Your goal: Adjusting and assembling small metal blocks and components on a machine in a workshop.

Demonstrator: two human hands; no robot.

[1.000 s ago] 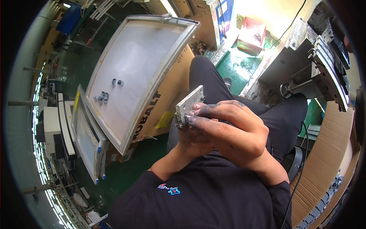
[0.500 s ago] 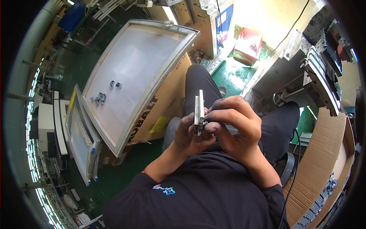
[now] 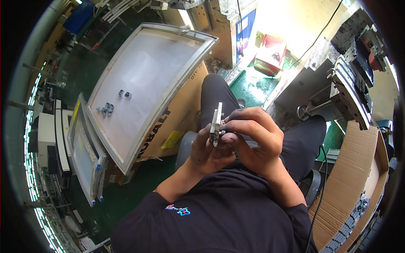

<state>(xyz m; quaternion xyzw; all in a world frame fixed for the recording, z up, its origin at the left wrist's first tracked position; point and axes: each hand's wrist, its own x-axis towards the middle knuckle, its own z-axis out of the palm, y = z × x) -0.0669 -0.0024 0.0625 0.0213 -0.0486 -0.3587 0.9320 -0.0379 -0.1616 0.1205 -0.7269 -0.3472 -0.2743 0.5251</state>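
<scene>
A small flat metal plate [image 3: 216,123] stands on edge between both hands, above my lap. My left hand [image 3: 206,152] grips it from below and behind. My right hand [image 3: 253,141] closes over its right side, fingertips pressed on the plate's face; the fingers are dark with grime. What lies under the right fingers is hidden.
A large white framed tray [image 3: 143,80] leans on a cardboard box [image 3: 181,114] to the left, with several small metal parts [image 3: 107,109] lying on it. A red bin [image 3: 270,52] sits on the green floor ahead. Machinery [image 3: 354,84] and a cardboard carton [image 3: 358,185] of parts stand at right.
The plate has turned from facing the camera to edge-on and upright. Both hands stayed on it and shifted slightly lower and toward the middle of the view.
</scene>
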